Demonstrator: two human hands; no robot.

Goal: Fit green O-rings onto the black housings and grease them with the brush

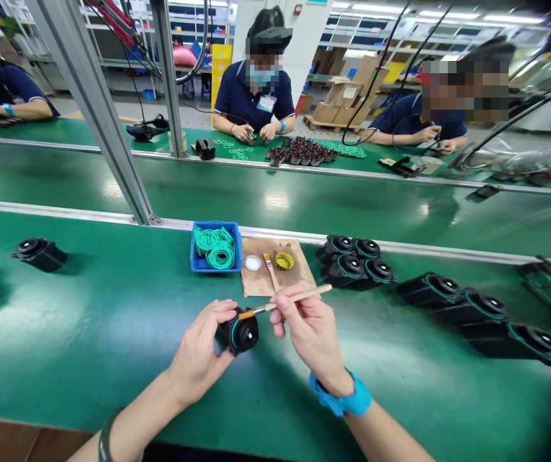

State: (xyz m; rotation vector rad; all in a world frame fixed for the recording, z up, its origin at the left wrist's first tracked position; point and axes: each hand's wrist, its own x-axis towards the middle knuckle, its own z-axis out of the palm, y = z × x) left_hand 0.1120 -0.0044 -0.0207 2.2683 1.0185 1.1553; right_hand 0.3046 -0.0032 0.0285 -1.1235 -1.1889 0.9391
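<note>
Low over the green tabletop [112, 308], close in front of the person, the left grip [203, 353] is clenched round a black round part [243, 332] with a green ring at its rim. The right grip [311, 333] pinches a thin wooden brush [295, 298], and its orange bristles touch the part's upper edge. Just beyond lie a blue tray [215, 269] of green rings [215, 247] and, beside it, a brown card [299, 276] carrying a white lid [253, 262], a second brush [270, 269] and a small yellow pot [284, 260]. Right of the card sits a cluster of black parts [352, 260], then a row of longer ones [478, 308]. One lone part [39, 253] stands far left. Across the belt, other people are at work.
</note>
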